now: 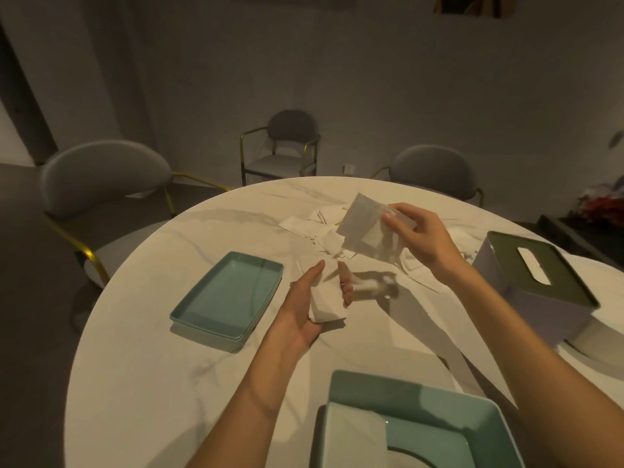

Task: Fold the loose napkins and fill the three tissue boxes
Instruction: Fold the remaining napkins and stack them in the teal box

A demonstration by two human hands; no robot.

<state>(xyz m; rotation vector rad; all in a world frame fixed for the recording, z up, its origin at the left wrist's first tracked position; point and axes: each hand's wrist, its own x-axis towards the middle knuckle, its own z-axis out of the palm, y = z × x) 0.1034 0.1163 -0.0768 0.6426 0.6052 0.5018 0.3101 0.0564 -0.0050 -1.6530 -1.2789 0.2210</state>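
Observation:
My left hand (312, 298) is palm up above the round table and holds a small stack of folded white napkins (329, 304) between thumb and fingers. My right hand (417, 236) is raised to the right and pinches a single white napkin (363, 226) that hangs in the air. Behind both hands lies a heap of loose napkins (320, 231). A teal open tissue box (422, 430) at the near edge has a white napkin lying in it. A closed white tissue box with a dark green slotted lid (537, 278) stands on the right.
A teal rectangular lid or tray (228, 300) lies on the marble table (169, 366) to the left of my left hand. Three grey chairs (104, 177) with gold frames stand around the far side of the table. The room is dim.

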